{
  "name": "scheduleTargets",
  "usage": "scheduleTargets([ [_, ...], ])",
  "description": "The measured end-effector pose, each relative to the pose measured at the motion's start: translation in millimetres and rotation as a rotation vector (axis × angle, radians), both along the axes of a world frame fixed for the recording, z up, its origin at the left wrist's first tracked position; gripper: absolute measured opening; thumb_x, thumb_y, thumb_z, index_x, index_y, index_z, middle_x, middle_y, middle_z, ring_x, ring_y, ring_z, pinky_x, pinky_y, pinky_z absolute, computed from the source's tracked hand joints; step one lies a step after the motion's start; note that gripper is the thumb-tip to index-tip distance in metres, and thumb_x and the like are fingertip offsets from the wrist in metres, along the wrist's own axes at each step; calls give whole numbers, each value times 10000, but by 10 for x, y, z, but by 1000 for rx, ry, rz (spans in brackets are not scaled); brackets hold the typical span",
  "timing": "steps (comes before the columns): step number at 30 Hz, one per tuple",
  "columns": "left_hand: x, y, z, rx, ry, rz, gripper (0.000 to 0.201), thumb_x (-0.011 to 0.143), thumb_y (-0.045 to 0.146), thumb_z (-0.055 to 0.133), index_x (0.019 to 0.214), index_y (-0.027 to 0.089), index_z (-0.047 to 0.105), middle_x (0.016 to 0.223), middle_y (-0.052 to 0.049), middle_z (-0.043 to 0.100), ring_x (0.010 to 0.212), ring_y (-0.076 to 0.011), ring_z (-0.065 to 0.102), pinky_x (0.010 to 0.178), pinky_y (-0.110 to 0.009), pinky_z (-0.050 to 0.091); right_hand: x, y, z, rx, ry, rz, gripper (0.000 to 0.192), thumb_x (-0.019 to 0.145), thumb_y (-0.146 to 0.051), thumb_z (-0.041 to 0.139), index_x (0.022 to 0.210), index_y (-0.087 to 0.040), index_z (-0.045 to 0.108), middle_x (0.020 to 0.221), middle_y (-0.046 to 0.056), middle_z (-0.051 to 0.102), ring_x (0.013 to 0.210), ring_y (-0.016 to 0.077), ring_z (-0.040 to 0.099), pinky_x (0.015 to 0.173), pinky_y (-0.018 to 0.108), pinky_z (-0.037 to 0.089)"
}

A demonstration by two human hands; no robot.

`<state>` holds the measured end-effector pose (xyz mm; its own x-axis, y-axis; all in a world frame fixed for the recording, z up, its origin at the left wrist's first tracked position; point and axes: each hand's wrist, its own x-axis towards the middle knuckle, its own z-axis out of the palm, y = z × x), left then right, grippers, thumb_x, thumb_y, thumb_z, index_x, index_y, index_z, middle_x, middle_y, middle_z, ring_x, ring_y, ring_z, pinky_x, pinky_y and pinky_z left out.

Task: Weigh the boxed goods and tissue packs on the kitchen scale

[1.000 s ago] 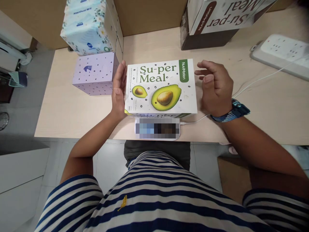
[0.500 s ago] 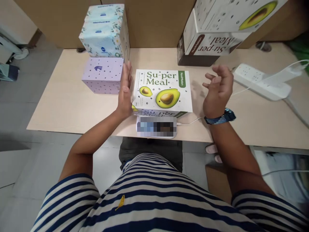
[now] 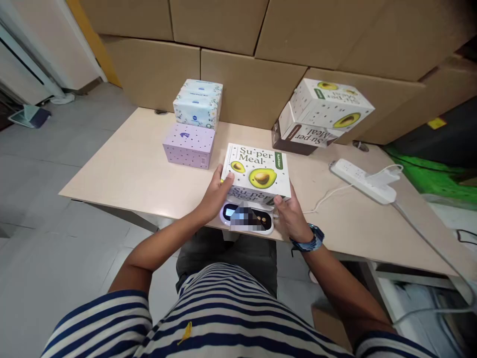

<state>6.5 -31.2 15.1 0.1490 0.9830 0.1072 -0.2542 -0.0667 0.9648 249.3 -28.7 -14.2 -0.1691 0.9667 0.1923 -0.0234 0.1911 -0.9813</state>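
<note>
Purple box: a lilac, dotted cardboard box (image 3: pixel 189 145) sat far left on the pale wooden table (image 3: pixel 122 171), with a stack of blue-and-white floral tissue packs (image 3: pixel 198 102) just behind it. Both stood apart from your work.

Left hand: your left hand (image 3: pixel 215 195) was curled round the near left corner of the white, flat cardboard carton printed with avocados and "Su-per Meal" (image 3: pixel 257 169), thumb on the top face, fingers wrapped below out of sight.

Carton: it rested on the small white digital scale with a lit display (image 3: pixel 246 218) at the table's near edge, overhanging the platform on all sides.

Grip advice: you did best, I judge, to keep both thumbs level and lift straight up, so the carton did not drag the scale off the edge.

Right hand: your right hand (image 3: pixel 291 215), blue-strapped watch (image 3: pixel 310 239) at the wrist, clasped the near right corner, fingers closed against the carton's side.

Cable: a thin white cable (image 3: pixel 323 197) ran from the scale; you had to keep the right wrist clear of it.

Behind right: two more avocado cartons (image 3: pixel 323 114) lay stacked askew, and a white power strip (image 3: pixel 362 180) sat further right.
</note>
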Motion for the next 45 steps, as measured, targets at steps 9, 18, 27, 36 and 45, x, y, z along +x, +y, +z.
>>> scheduleTargets([
  [9, -423, -184, 692, 112, 34, 59, 975, 930, 718, 732, 1732, 318, 348, 1720, -105, 528, 1626, -448, 435, 1342, -655, 378, -273, 142, 707, 259, -141, 112, 1153, 838, -477, 915, 1749, -399, 212, 1769, 83, 450, 1622, 322, 475, 1357, 591, 408],
  [18, -1694, 397, 984, 33, 164, 386, 776, 757, 764, 815, 1181, 114, 784, 1234, -179, 843, 1314, -439, 725, 1102, -528, 601, -1381, 840, 993, 208, -215, 596, 1419, 761, -634, 916, 1781, -363, -34, 1879, 75, 179, 1736, 339, 243, 1420, 605, 223],
  [27, -1791, 612, 655, 50, 213, 411, 899, 744, 786, 848, 1347, 134, 710, 1344, -191, 803, 1186, -362, 786, 1008, -466, 646, -1579, 1176, 841, 235, -393, 443, 950, 958, -621, 647, 1748, -263, 261, 1765, 79, 465, 1612, 306, 500, 1361, 548, 410],
  [36, -1775, 899, 551, 90, 277, 575, 1028, 805, 849, 762, 1526, 144, 561, 1627, -247, 591, 1524, -409, 575, 1238, -546, 525, -1518, 1236, 813, 130, -606, 288, 725, 988, -592, 594, 1555, -140, 594, 1537, 194, 695, 1420, 406, 684, 1242, 603, 515],
  [45, -910, 416, 428, 1099, 778, 689, 812, 1037, 617, 603, 1720, 368, 241, 1825, -133, 249, 1724, -335, 245, 1392, -581, 247, -434, 1256, 678, 220, -504, -145, 919, 893, -773, 622, 1577, -160, 575, 1686, 200, 547, 1526, 358, 591, 1355, 540, 397],
])
